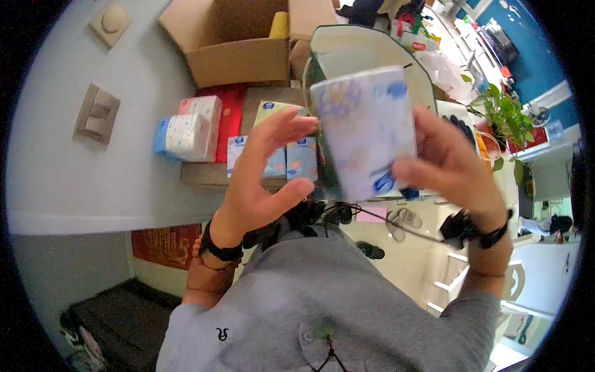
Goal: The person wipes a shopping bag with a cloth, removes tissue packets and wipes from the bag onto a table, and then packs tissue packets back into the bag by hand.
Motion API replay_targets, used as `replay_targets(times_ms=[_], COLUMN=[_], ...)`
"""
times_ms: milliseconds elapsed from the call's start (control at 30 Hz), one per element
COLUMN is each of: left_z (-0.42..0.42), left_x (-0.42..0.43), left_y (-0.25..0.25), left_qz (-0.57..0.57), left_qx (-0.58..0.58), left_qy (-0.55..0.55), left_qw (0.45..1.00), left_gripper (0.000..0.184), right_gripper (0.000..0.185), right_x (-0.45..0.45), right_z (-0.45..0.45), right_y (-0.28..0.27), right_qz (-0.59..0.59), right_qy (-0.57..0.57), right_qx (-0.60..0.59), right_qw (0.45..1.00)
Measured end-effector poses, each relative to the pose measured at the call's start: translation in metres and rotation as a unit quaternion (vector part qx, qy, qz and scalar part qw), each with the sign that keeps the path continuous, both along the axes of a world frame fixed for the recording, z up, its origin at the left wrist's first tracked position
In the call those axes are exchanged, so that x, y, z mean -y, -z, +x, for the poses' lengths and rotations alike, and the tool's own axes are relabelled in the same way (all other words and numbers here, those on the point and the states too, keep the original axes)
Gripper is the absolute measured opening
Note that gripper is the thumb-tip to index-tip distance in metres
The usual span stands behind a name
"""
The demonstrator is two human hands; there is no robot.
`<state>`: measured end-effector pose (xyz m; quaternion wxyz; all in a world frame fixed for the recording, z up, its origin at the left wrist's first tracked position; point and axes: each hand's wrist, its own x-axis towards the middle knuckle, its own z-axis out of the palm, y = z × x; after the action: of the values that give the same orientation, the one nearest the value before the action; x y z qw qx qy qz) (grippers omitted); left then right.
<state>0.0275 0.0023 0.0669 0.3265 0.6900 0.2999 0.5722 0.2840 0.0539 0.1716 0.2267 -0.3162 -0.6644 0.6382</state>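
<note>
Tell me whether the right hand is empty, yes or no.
No, the right hand holds the white floral pack, its thumb lying over the front face near one edge.

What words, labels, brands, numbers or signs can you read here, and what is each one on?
No word or number reads clearly.
Floral pack, in the right hand: blue mark, too blurred.
Small blue pack: dark logo, too small.
White-and-blue pack: print too small.
Red panel: golden marks, too blurred.
Gray shirt: black, curled U-like sign, no word.
Background packaging: print too small.
</note>
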Motion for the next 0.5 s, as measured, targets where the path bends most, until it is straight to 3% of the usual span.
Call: replay_targets(times_ms=[67,167,233,367,500], left_z=[0.008,0.005,-0.005,-0.029,-0.05], left_x=[0.013,0.024,0.025,0.018,0.013], left_y=[-0.013,-0.018,-0.008,0.032,0.066], left_qz=[-0.122,-0.223,-0.241,-0.255,-0.257], left_qx=[0.13,0.113,0.103,0.149,0.048], left_qy=[0.093,0.013,-0.047,-0.161,-0.231], left_qw=[0.98,0.968,0.964,0.942,0.937], left_gripper=[0.076,0.07,0.063,0.058,0.052], right_gripper=[0.042,0.05,0.053,0.078,0.069], right_x=[0.02,0.035,0.04,0.035,0.01], right_z=[-0.019,-0.053,-0.071,-0.102,-0.136], right_y=[0.026,0.067,0.085,0.128,0.181], right_qz=[0.016,-0.006,-0.005,0.022,-0.024], right_qy=[-0.015,-0.001,0.027,0.091,0.033], right_qx=[-0.018,-0.069,-0.087,-0.104,-0.047], right_qw=[1.0,0.998,0.996,0.99,0.998])
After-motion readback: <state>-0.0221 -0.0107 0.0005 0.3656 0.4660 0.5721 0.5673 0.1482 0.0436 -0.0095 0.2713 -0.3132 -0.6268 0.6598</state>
